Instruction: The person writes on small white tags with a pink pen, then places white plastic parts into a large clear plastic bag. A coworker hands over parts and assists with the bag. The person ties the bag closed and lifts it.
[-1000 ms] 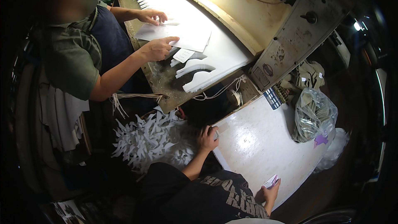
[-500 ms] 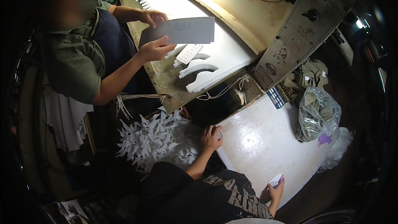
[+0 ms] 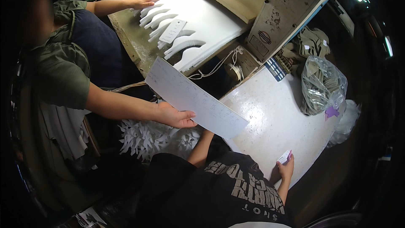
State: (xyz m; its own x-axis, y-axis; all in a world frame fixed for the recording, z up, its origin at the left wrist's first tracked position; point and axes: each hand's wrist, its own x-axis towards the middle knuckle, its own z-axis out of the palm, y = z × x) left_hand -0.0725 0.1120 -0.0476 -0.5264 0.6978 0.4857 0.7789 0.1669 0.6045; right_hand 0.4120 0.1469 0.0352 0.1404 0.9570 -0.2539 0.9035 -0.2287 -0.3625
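Note:
My right hand (image 3: 286,169) is closed around a small white and pink stack of pieces (image 3: 284,157) at the right edge of the white table (image 3: 270,105). My left forearm (image 3: 201,147) reaches forward to the table's left corner. The hand at its end is hidden behind a long pale board (image 3: 196,99) with faint markings. A co-worker's hand (image 3: 175,116) grips that board by its lower edge and holds it tilted over the table's left corner. The co-worker's other hand (image 3: 147,0) lies spread on a stack of white sheets (image 3: 202,21) with curved cut edges.
A pile of white curled scraps (image 3: 139,137) lies low between the co-worker and me. A clear bag of greenish pieces (image 3: 322,86) stands at the table's far right, near a purple cutout (image 3: 332,112). A metal machine housing (image 3: 274,12) rises behind. A white tag (image 3: 172,31) lies on the sheets.
The co-worker has swung the board from above the white sheets toward me, now one-handed, and put the other hand on the sheets. The board now covers my left hand. My right hand keeps its hold.

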